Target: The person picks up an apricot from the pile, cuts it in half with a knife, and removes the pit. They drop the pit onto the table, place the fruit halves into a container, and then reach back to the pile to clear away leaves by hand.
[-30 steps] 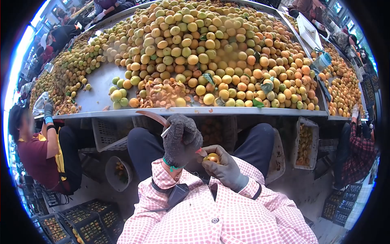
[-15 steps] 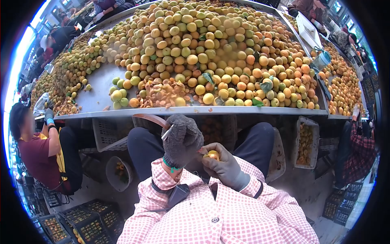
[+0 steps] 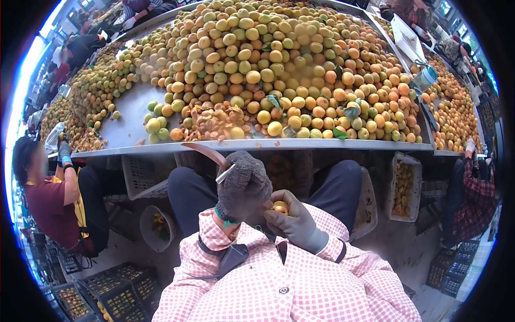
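My left hand (image 3: 244, 182), in a dark grey fuzzy glove, is closed around a tool with a curved brown strip (image 3: 206, 154) and a short silvery piece (image 3: 226, 173); the rest of the tool is hidden. Beside it, my right hand (image 3: 292, 220), in a smooth grey glove, pinches a yellow apricot (image 3: 279, 208) between thumb and fingers. The hands nearly touch above my lap. In front of me, a heap of apricots (image 3: 252, 78) covers much of a metal table (image 3: 257, 145). A pile of orange peelings or scraps (image 3: 214, 121) lies near its front edge.
Under the table are a white crate (image 3: 142, 177) and a crate of fruit (image 3: 402, 188). A white bucket (image 3: 156, 229) stands left of my legs. Black crates (image 3: 115, 290) sit at lower left. Co-workers sit at left (image 3: 56, 198) and right (image 3: 472, 198).
Both hands stay close together with the tool and apricot held. My left hand has shifted slightly right, and my right hand slightly left and down. The brown strip has risen a little.
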The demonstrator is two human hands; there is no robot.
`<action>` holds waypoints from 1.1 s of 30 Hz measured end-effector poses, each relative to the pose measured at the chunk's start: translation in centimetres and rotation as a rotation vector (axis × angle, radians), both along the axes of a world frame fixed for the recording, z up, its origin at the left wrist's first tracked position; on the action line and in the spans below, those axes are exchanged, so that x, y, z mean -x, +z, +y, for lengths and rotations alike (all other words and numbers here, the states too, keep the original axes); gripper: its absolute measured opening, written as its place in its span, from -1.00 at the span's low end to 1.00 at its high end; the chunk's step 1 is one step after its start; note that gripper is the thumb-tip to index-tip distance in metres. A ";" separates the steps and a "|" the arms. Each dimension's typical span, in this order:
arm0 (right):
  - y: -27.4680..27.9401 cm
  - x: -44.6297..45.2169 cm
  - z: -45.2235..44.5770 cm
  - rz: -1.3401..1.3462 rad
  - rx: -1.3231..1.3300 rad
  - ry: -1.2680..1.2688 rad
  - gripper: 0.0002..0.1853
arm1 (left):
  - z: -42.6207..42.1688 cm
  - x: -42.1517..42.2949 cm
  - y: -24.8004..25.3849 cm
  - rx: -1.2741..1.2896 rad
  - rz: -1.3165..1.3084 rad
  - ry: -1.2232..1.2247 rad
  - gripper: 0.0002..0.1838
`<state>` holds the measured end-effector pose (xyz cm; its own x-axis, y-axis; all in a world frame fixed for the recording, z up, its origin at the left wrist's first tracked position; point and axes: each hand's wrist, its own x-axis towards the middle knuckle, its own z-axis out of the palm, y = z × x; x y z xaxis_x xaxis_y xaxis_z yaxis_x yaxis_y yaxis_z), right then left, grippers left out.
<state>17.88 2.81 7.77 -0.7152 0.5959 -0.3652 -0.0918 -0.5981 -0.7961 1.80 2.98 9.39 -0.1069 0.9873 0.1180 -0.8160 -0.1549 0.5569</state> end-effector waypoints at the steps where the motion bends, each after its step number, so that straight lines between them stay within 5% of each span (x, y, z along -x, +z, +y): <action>1: 0.1 0.1 -0.1 0.001 0.001 0.000 -0.73 | 0.0 0.1 0.0 0.001 0.001 0.000 -0.77; 4: 0.1 0.5 -0.4 0.032 0.028 -0.017 -0.70 | 0.3 0.3 0.1 0.017 -0.008 -0.007 -0.74; 6: -0.3 1.1 -0.8 -0.030 -0.479 -0.127 -0.67 | 0.4 0.2 0.4 0.005 0.010 0.065 -0.72; 7: -0.7 1.1 -0.9 -0.032 -0.482 -0.128 -0.67 | 0.5 0.1 0.4 0.002 0.008 0.064 -0.72; 10: -0.8 1.2 -0.5 0.127 -0.316 -0.160 -0.64 | 0.5 0.3 0.3 0.046 -0.018 0.138 -0.71; 12: 1.2 0.6 0.9 0.202 0.396 0.035 -0.62 | 0.4 0.6 0.4 0.001 -0.039 0.080 -0.74; 14: 1.8 1.1 0.9 0.175 0.412 0.039 -0.62 | 0.1 -0.2 0.6 0.037 -0.038 0.061 -0.76; 16: 3.0 1.3 0.5 -0.040 0.219 0.095 -0.63 | -0.1 -0.4 0.2 0.073 -0.043 0.041 -0.77; 18: 1.8 1.2 -0.1 0.004 0.164 0.071 -0.64 | 0.1 0.0 -0.6 0.011 0.092 0.018 -0.79; 20: -0.5 1.7 -0.7 -0.022 -0.289 -0.086 -0.58 | 0.2 0.1 -0.2 0.024 0.054 0.047 -0.79; 24: -2.2 1.6 -0.5 0.041 -0.532 -0.186 -0.56 | -0.1 -0.6 0.6 0.038 -0.122 -0.011 -0.78; 26: -3.0 0.6 1.3 -0.233 -1.140 0.011 -0.53 | 0.1 -0.9 0.7 0.083 -0.214 -0.063 -0.76; 28: -3.5 1.1 0.5 -0.159 -1.003 -0.079 -0.56 | 0.1 -1.0 0.2 0.185 -0.165 -0.031 -0.73; 30: -4.0 1.0 -0.1 -0.089 -0.295 -0.057 -0.55 | 0.6 -1.1 -0.8 0.240 -0.125 0.043 -0.72; 31: -4.3 1.1 0.0 -0.089 -0.296 -0.057 -0.55 | 1.1 -1.0 -1.2 0.290 -0.082 0.119 -0.71; 33: -4.8 1.3 0.4 0.363 0.050 -0.040 -0.63 | 1.7 -0.9 -1.9 0.321 -0.076 0.154 -0.70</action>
<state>16.58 3.23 2.99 -0.7802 0.6137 -0.1212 -0.3872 -0.6259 -0.6770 2.73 4.72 7.53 -0.2539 0.9443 -0.2096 -0.8378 -0.1064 0.5355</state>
